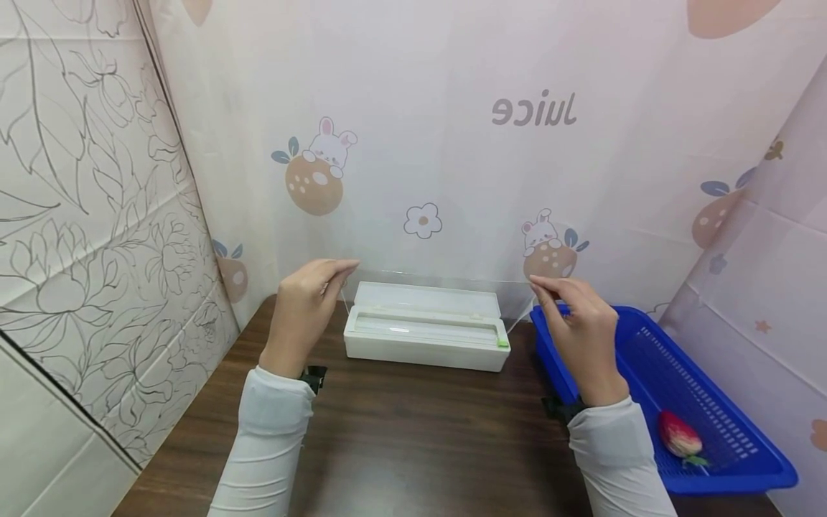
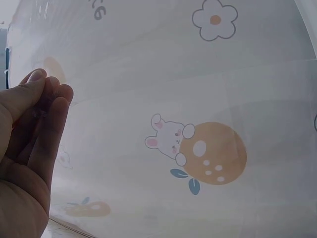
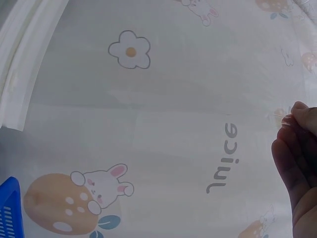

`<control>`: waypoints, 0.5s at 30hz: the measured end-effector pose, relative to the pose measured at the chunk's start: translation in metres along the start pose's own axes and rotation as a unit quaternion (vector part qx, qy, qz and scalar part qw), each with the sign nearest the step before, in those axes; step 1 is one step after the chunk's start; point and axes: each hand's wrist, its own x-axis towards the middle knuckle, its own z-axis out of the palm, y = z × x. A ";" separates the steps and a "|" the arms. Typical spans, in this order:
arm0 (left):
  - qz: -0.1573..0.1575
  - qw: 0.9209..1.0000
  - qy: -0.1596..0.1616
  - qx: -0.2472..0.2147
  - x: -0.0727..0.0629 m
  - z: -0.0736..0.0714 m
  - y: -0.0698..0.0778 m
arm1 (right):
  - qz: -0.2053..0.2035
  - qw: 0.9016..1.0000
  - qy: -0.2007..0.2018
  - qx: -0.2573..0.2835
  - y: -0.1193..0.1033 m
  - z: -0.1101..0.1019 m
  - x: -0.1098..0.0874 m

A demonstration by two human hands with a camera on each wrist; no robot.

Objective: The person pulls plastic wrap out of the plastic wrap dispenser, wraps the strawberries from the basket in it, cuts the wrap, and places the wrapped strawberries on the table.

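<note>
A sheet of clear cling film [image 1: 446,279] stretches up from a white cling film dispenser [image 1: 423,353], its upper edge running between my two hands. My left hand [image 1: 306,305] pinches one corner between thumb and fingertips, above the box's left end. The opposite corner is pinched by my right hand [image 1: 579,327], above and beyond the right end. The dispenser's lid [image 1: 426,296] stands raised at the back, and a green slider [image 1: 502,342] sits at the right of its front bar. Both wrist views look through the film; the left hand [image 2: 32,144] and right hand [image 3: 297,163] show their pinches.
A blue plastic basket [image 1: 778,459] stands at the right, beside my right forearm. A red fruit with green leaves [image 1: 678,434] lies in it. The dark wooden table [image 1: 413,438] meets a printed curtain [image 1: 420,143] behind and a patterned panel [image 1: 90,215] at left.
</note>
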 end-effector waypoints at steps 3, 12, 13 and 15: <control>0.001 1.000 -0.003 0.003 0.000 -0.001 0.000 | 0.001 1.000 0.005 0.002 0.000 0.000 -0.001; 0.006 1.000 -0.005 0.011 -0.002 -0.003 0.001 | 0.005 1.000 0.012 0.001 -0.003 -0.001 -0.002; 0.006 1.000 -0.004 0.009 -0.003 -0.003 0.001 | 0.008 1.000 0.013 0.003 -0.003 -0.001 -0.002; 0.006 1.000 -0.002 0.005 -0.003 -0.004 0.001 | 0.015 1.000 0.018 0.005 -0.004 -0.001 -0.002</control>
